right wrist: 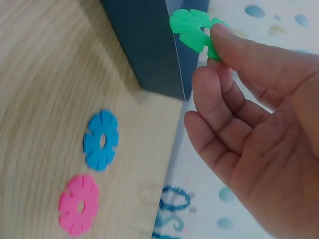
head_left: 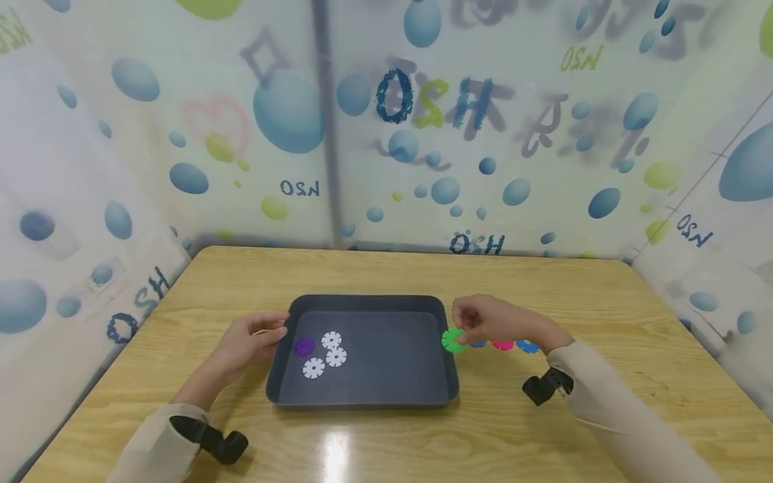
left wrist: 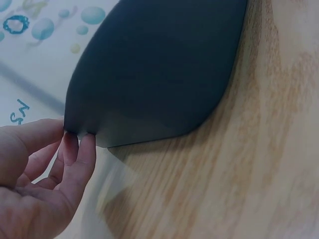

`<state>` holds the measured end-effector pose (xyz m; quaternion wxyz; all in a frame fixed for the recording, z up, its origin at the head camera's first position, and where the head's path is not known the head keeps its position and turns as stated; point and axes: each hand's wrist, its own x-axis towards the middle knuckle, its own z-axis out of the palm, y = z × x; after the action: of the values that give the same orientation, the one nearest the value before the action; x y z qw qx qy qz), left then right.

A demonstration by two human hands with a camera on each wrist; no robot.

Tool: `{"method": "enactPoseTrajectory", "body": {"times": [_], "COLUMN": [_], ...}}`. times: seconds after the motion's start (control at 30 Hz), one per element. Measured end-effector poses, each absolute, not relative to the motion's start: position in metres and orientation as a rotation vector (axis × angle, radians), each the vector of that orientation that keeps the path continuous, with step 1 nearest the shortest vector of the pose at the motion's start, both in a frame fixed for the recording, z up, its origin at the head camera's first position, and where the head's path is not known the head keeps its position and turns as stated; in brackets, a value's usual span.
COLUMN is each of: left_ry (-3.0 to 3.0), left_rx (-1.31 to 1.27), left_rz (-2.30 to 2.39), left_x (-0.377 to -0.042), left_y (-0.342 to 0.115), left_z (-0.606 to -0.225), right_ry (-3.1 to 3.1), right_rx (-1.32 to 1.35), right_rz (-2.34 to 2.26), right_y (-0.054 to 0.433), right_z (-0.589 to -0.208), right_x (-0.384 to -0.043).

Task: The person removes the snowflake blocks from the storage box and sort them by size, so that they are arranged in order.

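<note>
Green plastic is showing at the right rim of the dark grey tray (head_left: 392, 359): a notched, flower-shaped disc (head_left: 448, 342) that the right hand (head_left: 490, 318) is pinching by its edge, the thumb lying over one face and a finger backing the other. Whether the disc is touching the rim I am not able to tell. It is looking very light to me, thin and fairly stiff, perhaps giving a little at the petals, and hardly fragile. Smooth faces are probably making it a touch slippery, so the slots around its edge are offering the best bite; a pinch over a petal or two, like this one, is leaving the rest of the disc free. Across the tray, the left hand (head_left: 246, 341) is resting with its fingers loosely bent, their tips touching the outer wall near the far left corner, none showing inside. That tray is appearing rigid and smooth, likely sliding easily on the wooden counter (head_left: 459, 443), so its rim is giving the surest hold. Inside, towards the left, one purple disc (head_left: 300, 348) and three white discs (head_left: 332, 358) are lying. Right of the tray, two blue discs (head_left: 524, 347) and a pink disc (right wrist: 71, 205) are lying flat on the counter, probably needing a fingertip under the edge
</note>
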<state>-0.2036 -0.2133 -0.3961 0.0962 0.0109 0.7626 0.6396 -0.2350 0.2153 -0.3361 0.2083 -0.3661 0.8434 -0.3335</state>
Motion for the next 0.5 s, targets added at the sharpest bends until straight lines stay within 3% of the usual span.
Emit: {"method": "enactPoseTrajectory", "body": {"times": [0.5], "left_ry": [2.249], "left_rx": [0.067], "left_rz": [1.916], "left_x": [-0.204], "left_y": [-0.214], "left_z": [-0.398], "right_ry": [2.451], "right_rx": [-0.855], "right_rz": [-1.068], "right_y": [0.282], "right_z": [-0.346], "right_x": [-0.234]}}
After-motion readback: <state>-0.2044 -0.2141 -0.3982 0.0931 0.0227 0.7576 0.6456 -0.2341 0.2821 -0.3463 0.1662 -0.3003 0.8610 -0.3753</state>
